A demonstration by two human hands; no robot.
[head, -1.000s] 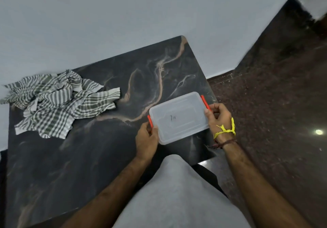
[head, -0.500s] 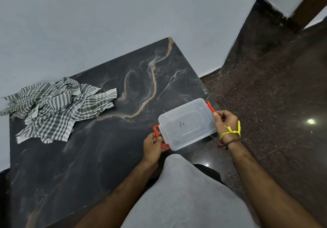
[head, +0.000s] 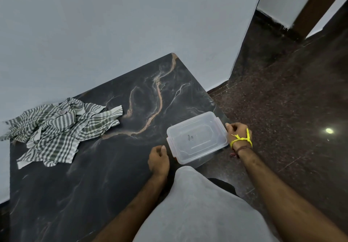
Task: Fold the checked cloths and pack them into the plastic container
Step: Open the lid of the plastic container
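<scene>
Container (head: 197,138) at table (head: 75,185) edge, 4 o'clock; right hand (head: 237,133) grips its end, left hand (head: 159,158) loosely curled, empty. Nudge may tip it off.

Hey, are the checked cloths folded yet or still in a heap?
Still in a heap. The checked cloths lie crumpled and overlapping on the table's far left, apart from the plastic container and both hands.

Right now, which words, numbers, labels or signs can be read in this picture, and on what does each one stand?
One dark handwritten mark on the lid of the plastic container: too small and blurred to read; it may be one or two characters.
Checked cloths, table, wall, floor: no text visible.
</scene>
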